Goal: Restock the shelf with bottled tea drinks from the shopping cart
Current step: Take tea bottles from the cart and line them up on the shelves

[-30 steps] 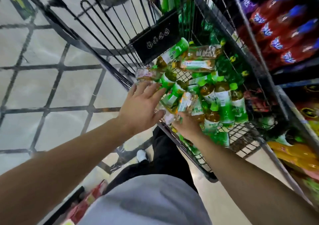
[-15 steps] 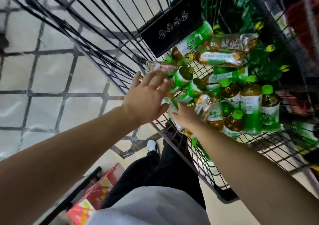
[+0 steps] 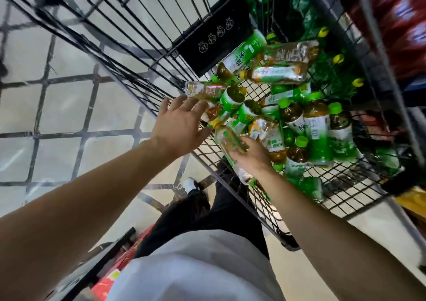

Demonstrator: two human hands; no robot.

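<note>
Inside the shopping cart, the right hand clamps a tea bottle lying along the near wall, cap end toward the person. The left hand, fingers spread, touches another bottle lying crosswise.

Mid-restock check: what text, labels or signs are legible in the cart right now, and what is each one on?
"绿茶": green label of the lying bottle beside the black plaque.
"绿": label of an upright bottle, partly cut off.
Black plaque: four round icons, unreadable.
Other bottle labels and the red shelf packs: too blurred.
</note>
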